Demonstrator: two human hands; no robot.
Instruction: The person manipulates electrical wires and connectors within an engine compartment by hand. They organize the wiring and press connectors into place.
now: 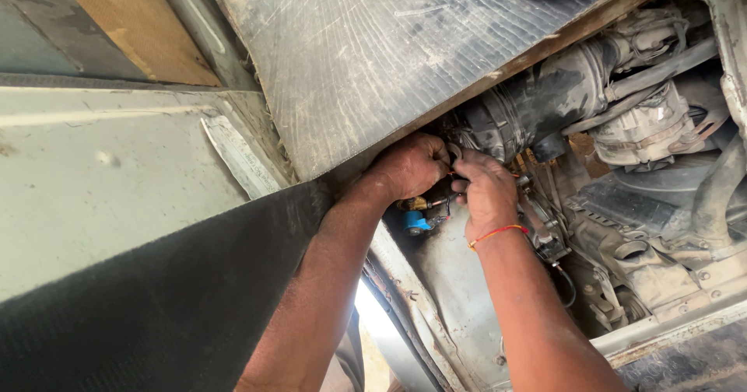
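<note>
Both hands close together around a small fitting at the end of the black ribbed air hose (537, 100), deep in a dusty engine bay. Curled into a loose fist, the left hand (411, 165) presses its fingers against the hose's lower end, though what they pinch is hidden. Beside it, the right hand (486, 191), wearing an orange thread bracelet (496, 234), bends its fingers inward toward the same spot; whether it clamps anything cannot be told. Just below the hose end, between the two hands, sits a blue connector (415, 222) with a brass-coloured piece next to it. Above the hose lies a grey ribbed floor mat (350, 57), propped over the opening. Right of the hose sit grimy engine parts (646, 127). Left of it spreads a pale metal panel (101, 174), partly covered by dark carpet (171, 299).
</note>
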